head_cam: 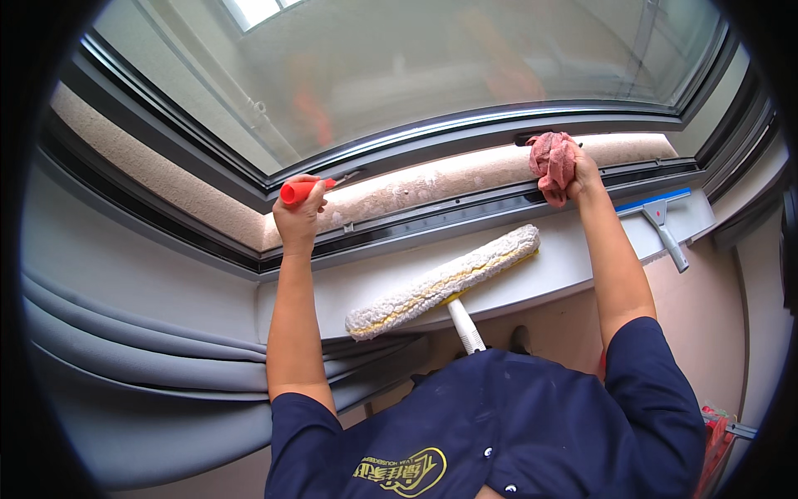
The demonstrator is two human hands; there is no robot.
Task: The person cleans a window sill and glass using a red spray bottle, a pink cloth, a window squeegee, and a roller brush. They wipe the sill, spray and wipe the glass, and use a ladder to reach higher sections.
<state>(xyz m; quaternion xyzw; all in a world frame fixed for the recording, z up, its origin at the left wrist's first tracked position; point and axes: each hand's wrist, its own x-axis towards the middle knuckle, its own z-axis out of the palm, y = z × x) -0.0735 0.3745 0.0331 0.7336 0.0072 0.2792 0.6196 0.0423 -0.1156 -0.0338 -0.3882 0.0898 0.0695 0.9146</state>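
Observation:
My left hand (297,218) grips a small tool with a thick red handle (296,191). Its thin dark tip meets the lower rail of the open window sash (399,150); whether it is a scraper or a brush cannot be told. A crumpled pink cloth (553,165) is bunched in my right hand (585,171), against the same rail further right, close to a dark fitting. Below both hands runs the black window track (399,219) of the fixed frame. Between my forearms, a white fleece window washer (442,280) lies slanted across the white sill (561,249), its handle towards my body.
A squeegee (654,212) with a blue edge and grey handle rests on the sill at right, its handle overhanging the edge. Grey curtain (143,355) folds hang at left. Beyond the track is a rough outer ledge (430,178). Reddish cleaning items (717,436) appear at lower right.

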